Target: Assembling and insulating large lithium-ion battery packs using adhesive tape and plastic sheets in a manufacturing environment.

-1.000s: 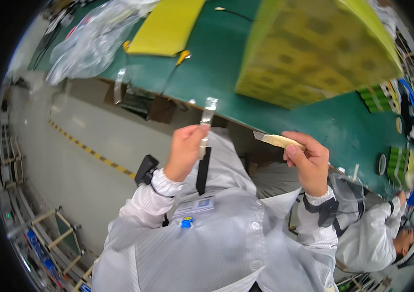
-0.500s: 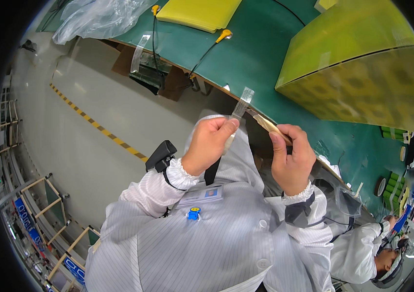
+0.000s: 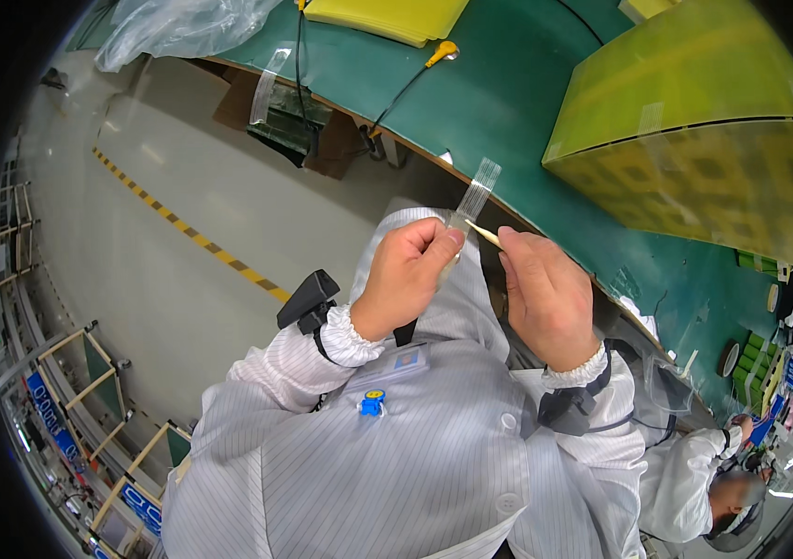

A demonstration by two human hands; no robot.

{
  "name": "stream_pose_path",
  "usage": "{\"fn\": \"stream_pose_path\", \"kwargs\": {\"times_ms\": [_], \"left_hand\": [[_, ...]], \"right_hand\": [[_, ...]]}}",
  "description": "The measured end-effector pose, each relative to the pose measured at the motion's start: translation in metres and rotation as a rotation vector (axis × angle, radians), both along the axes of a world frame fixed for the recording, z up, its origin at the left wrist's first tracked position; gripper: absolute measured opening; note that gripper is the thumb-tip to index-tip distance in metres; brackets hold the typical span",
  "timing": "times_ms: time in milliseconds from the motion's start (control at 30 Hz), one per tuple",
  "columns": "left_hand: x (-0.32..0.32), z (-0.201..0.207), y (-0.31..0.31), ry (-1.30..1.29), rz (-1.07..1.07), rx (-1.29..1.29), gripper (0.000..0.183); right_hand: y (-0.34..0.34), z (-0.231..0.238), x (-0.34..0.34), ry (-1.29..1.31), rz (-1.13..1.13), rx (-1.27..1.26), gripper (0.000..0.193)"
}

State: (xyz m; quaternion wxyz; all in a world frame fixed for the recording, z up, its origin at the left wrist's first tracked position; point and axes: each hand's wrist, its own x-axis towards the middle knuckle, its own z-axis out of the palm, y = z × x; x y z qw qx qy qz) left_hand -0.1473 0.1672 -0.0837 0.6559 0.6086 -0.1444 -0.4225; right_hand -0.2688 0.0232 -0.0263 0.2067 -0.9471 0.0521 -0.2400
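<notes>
My left hand (image 3: 407,275) is closed, its thumb and forefinger pinching the lower end of a clear, finely ribbed strip of tape (image 3: 480,188). From there the strip runs up to the edge of the green table. My right hand (image 3: 547,296) grips a slim cream-coloured tool (image 3: 485,233), its narrow end pointing left at the strip beside my left thumb. Whether that end touches the strip I cannot tell. Most of the tool's rear part is hidden by my fingers. Both hands are above my lap, just off the table's front edge.
On the green tabletop (image 3: 508,102) stands a big yellow box (image 3: 685,177) at the right. Yellow sheets (image 3: 387,17), a yellow-ended cable (image 3: 415,79) and a clear plastic bag (image 3: 187,33) lie farther left. Another ribbed strip (image 3: 271,86) hangs from the edge. A co-worker (image 3: 694,484) is at lower right.
My right hand has moved left and turned, bringing the tool's narrow end close to my left thumb. My left hand keeps its pinch on the strip, nearly in place.
</notes>
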Motion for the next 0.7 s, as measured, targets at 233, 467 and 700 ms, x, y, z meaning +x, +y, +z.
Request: {"fn": "stream_pose_path", "kwargs": {"times_ms": [233,467,700], "left_hand": [[-0.0004,0.0109,0.0029,0.033,-0.01,0.0,0.029],[-0.0033,0.0013,0.0013,0.025,0.005,-0.009,0.029],[-0.0052,0.003,0.0011,0.051,0.025,0.008,0.031]], "right_hand": [[0.0008,0.0013,-0.0034,0.08,0.028,-0.049,0.043],[0.0012,0.0035,-0.0028,0.125,0.034,-0.079,0.044],[0.0037,0.0077,-0.0025,0.189,0.051,-0.115,0.046]]}}
